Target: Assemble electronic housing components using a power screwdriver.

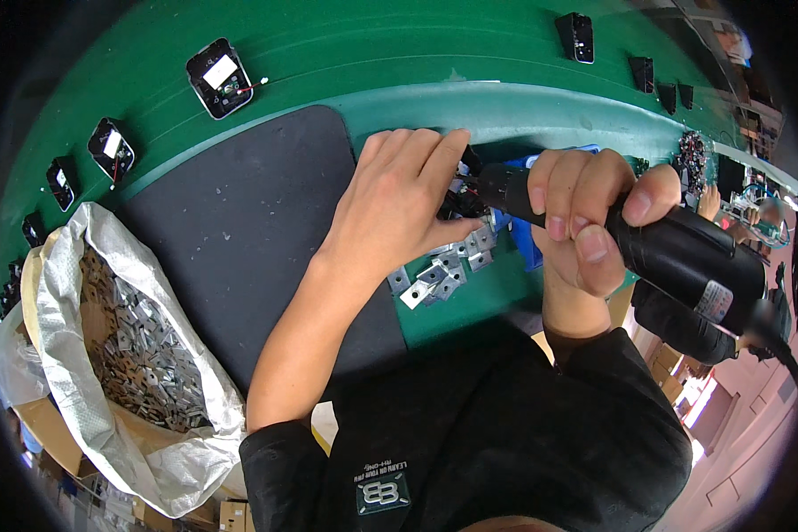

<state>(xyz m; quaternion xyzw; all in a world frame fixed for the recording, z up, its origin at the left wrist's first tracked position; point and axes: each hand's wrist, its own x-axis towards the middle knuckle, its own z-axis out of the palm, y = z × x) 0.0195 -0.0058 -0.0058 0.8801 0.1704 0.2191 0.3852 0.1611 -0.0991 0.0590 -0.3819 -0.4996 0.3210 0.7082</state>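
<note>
My right hand [585, 208] is wrapped around a black electric screwdriver [687, 253], held tilted with its tip pointing left. My left hand [395, 195] is closed on a dark device housing [457, 202], mostly hidden behind the fingers and thumb. The screwdriver's front end meets this housing; the bit and any screw cannot be made out. Just below the left thumb lies a loose pile of small silver metal plates [439, 277] with holes. Blue plastic [528, 244], perhaps a bin, shows behind the screwdriver.
A black mat [248, 213] covers the bench on the left. Beside it stands a white woven sack [66, 355] full of small metal plates. Black device housings [220, 78] sit along the green belt [399, 44], more at the far right [576, 37]. Another person's hand [709, 202] shows at right.
</note>
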